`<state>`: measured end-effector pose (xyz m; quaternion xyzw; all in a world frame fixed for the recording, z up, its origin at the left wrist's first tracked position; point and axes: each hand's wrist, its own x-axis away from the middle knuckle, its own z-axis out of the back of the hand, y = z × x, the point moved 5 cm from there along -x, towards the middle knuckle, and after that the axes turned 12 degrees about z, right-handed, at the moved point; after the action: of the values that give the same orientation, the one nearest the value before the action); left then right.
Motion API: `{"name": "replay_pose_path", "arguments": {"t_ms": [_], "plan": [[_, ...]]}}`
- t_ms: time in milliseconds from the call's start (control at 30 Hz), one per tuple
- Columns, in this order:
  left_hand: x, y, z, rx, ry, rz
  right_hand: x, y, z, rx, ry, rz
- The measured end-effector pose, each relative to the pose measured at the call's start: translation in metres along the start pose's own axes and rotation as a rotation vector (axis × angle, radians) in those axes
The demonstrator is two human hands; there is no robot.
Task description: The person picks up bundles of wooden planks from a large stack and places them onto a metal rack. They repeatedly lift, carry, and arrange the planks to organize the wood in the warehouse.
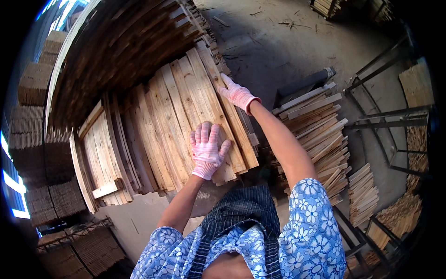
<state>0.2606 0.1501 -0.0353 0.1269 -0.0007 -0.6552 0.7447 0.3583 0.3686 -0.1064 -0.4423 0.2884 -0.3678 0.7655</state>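
Note:
Wooden boards point(179, 100) lie side by side in a layer on a stack in front of me. My left hand point(206, 151), in a pink-and-white knit glove, rests flat on the near part of these boards with its fingers spread. Farther up, my right hand point(239, 95), gloved alike, touches the right edge of a long outer board point(225, 107). Its thumb and a finger point apart over that edge; the other fingers are partly hidden. At the layer's left is a slatted panel point(100, 156) with a short crosspiece point(106, 188).
A tall dark stack of timber point(121, 56) rises behind the boards. Bundled wood piles point(35, 135) stand at the left. To the right lie loose wood strips point(320, 139) and black metal frames point(390, 116). Scraps litter the concrete floor point(274, 37).

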Motion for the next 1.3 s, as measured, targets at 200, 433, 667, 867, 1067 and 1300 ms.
{"name": "replay_pose_path", "arguments": {"t_ms": [200, 433, 667, 867, 1067, 1300], "plan": [[0.012, -0.006, 0.002, 0.147, 0.092, 0.146, 0.142, 0.058, 0.068, -0.845, 0.649, -0.418], [0.103, 0.209, -0.043, 0.790, -0.526, -0.511, 0.489, 0.187, -0.098, -0.203, 0.696, -0.954], [0.220, 0.186, -0.337, 0.436, -1.265, -0.068, 0.630, 0.274, -0.223, -0.456, 0.770, -1.264], [0.151, 0.133, -0.531, 0.485, -0.952, 0.557, 0.588, 0.369, -0.108, -0.016, 0.781, -1.181], [0.086, 0.098, -0.655, 0.649, -0.950, 0.881, 0.497, 0.439, -0.110, 0.019, 0.949, -1.536], [0.132, 0.148, -0.628, 0.777, -1.099, 0.928, 0.552, 0.438, -0.105, -0.255, 1.084, -1.276]]}}
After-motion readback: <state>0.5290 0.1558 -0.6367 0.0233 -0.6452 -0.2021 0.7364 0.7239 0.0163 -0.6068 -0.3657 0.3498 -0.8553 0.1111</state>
